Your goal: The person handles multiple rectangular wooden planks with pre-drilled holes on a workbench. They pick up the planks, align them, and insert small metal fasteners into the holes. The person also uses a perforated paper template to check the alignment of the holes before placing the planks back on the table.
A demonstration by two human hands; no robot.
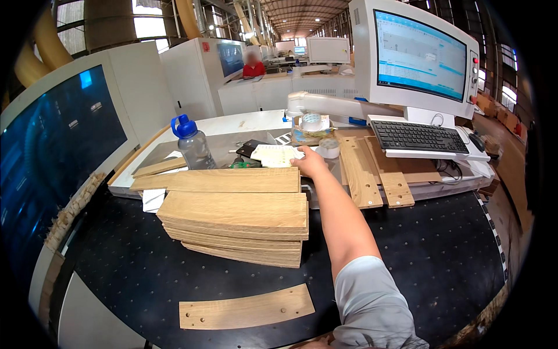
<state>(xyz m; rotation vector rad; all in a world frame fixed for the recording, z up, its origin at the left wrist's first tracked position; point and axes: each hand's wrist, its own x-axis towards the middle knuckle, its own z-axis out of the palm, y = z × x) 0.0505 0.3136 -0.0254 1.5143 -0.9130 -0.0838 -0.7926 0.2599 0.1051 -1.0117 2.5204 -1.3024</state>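
Note:
My right hand (309,162) reaches over the black table to its far side, thumb and fingers closed on the right edge of a pale yellow paper pad (271,155). My left hand is not seen. Just nearer than the pad lies a long wooden board (232,181). Closer still is a stack of wooden boards (235,210), left of my forearm. One slightly curved wooden piece (246,308) with drilled holes lies by itself near the front. A black flat object (251,148) is partly covered beside the pad.
A blue-capped water bottle (196,144) stands left of the pad. Tape rolls (329,148) sit just right of my hand, beside two drilled boards (360,174). A monitor (421,55) and keyboard (419,136) stand at right. A person in red (254,69) is far back.

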